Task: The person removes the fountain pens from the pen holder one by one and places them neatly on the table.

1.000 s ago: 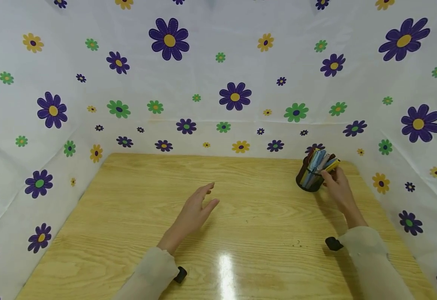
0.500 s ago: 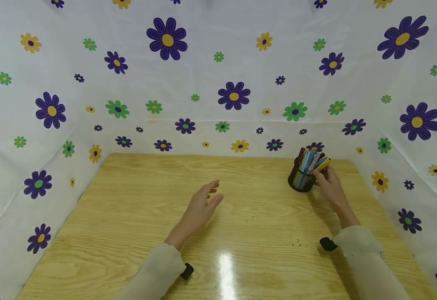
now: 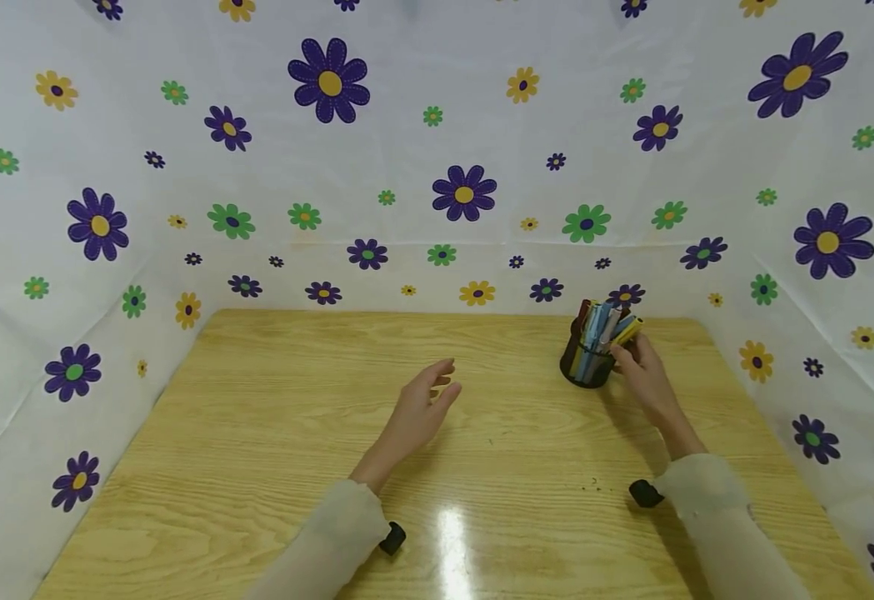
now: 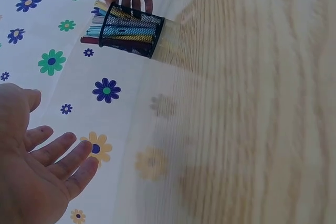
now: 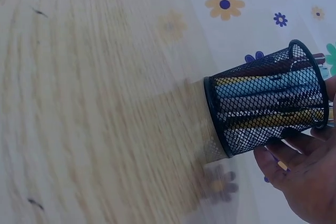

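A black mesh pen holder (image 3: 586, 367) stands at the back right of the table, with several pens (image 3: 600, 325) in blue, yellow, dark red and grey leaning out of its top. My right hand (image 3: 645, 379) grips its right side near the rim, thumb toward the front; in the right wrist view, fingers lie along the mesh wall (image 5: 268, 98). I cannot tell whether the base touches the wood. Left of it, my left hand (image 3: 417, 417) hovers over the table's middle, fingers loosely extended and holding nothing; the left wrist view shows its palm (image 4: 31, 182).
The wood-grain table (image 3: 294, 400) is enclosed at the back and both sides by a white flowered cloth (image 3: 392, 150). Small dark marks (image 3: 594, 485) dot the wood at front right. A black wrist device (image 3: 645, 493) sits at each sleeve.
My right hand has brought the pen holder a short way left. My left hand has drifted right and slightly forward, closer to it, its fingers still loose.
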`<state>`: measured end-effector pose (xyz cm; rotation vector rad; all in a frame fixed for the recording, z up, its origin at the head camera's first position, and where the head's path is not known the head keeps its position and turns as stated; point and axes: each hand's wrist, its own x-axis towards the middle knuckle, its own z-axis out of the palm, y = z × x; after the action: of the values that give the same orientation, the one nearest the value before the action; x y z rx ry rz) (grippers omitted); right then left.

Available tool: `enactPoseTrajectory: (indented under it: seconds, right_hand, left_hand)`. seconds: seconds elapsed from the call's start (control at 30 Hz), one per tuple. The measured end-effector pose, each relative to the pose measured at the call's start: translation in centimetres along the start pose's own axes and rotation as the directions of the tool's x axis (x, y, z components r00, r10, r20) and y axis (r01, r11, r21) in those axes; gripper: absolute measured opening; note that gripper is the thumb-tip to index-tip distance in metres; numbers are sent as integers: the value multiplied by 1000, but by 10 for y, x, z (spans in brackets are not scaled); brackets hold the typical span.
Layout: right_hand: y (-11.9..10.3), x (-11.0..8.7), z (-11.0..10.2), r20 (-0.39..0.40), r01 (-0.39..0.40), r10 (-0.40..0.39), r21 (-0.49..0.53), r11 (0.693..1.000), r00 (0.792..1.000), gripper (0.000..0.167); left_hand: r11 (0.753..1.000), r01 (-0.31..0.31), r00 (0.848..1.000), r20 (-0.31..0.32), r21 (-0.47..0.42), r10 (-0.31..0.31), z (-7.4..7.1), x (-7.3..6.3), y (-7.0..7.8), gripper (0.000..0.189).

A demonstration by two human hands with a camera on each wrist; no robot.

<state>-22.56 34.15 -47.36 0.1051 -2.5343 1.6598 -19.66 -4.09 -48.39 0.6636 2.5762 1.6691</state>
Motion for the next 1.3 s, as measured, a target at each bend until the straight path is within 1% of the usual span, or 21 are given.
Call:
enactPoseTrajectory:
  seconds: [0.27, 0.47, 0.53, 0.63, 0.73, 0.87, 0.97, 1.07, 1.3]
  right_hand:
    - [-4, -2, 11, 31, 19, -19, 10, 1000, 999, 55]
    - [-8, -7, 17, 46, 49, -50, 17, 999, 998, 55]
    - [-9, -8, 19, 56, 54, -56, 25, 998, 997, 55]
    - [-11, -10, 22, 79, 51, -55, 44, 998, 995, 56]
    - [-13, -12, 25, 96, 42, -47, 53, 998, 994, 58]
    - [-15, -15, 27, 103, 39, -42, 32, 999, 994, 60]
    - [-16, -17, 29, 106, 52, -54, 27, 998, 993, 60]
    - [-17, -19, 31, 113, 60, -64, 37, 998, 992, 60]
    - [-20, -24, 37, 127, 46, -49, 26, 999, 991, 56]
  left_hand:
    - [1000, 13, 1000, 17, -23, -13, 15, 11, 9, 56]
    - [999, 25, 999, 24, -33, -24, 25, 17, 15, 53]
    - [999, 19, 1000, 22, -39, -18, 29, 19, 16, 53]
    - [999, 11, 1000, 17, -49, -11, 34, 22, 18, 52]
    - [998, 18, 1000, 23, -60, -17, 40, 24, 20, 53]
    - [998, 23, 999, 24, -64, -22, 49, 28, 23, 53]
    - [998, 21, 1000, 17, -67, -20, 55, 31, 25, 53]
    - [997, 29, 1000, 10, -69, -28, 60, 33, 28, 51]
    - [994, 58, 998, 2, -96, -58, 69, 37, 29, 51]
